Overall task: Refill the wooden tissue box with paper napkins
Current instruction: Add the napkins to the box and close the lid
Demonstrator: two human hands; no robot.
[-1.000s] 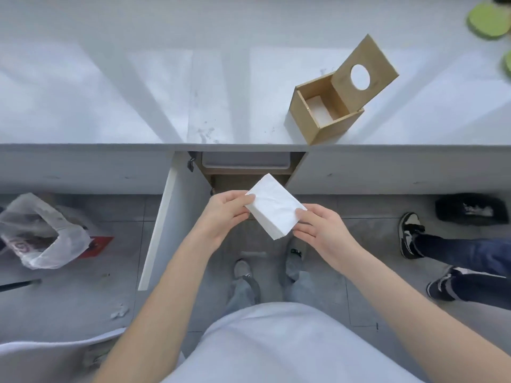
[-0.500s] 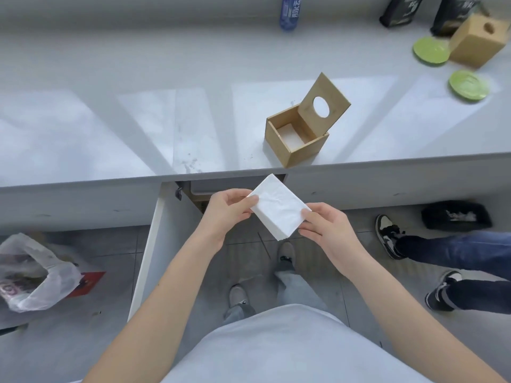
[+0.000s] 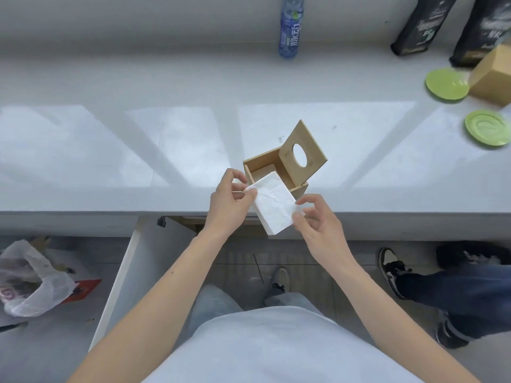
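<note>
A wooden tissue box [image 3: 260,165] stands near the front edge of the grey counter [image 3: 110,150], its lid [image 3: 302,153] with an oval hole tipped up at the back right. A white stack of paper napkins [image 3: 273,205] is held tilted just in front of and partly over the box's open top. My left hand [image 3: 228,204] pinches the stack's upper left corner. On the lower right edge, my right hand [image 3: 318,225] grips it with fingertips. The near wall of the box is hidden behind the napkins.
A blue water bottle [image 3: 289,26], two dark bags [image 3: 420,26], two green plates [image 3: 446,84] and a second wooden box [image 3: 492,76] sit at the counter's back right. An open cabinet door [image 3: 119,277] hangs below. A plastic bag [image 3: 30,277] lies on the floor left; another person's legs [image 3: 456,294] right.
Both hands have lifted the napkin stack up from below the counter edge to the box's open top. The camera has tilted up, showing more of the counter's back.
</note>
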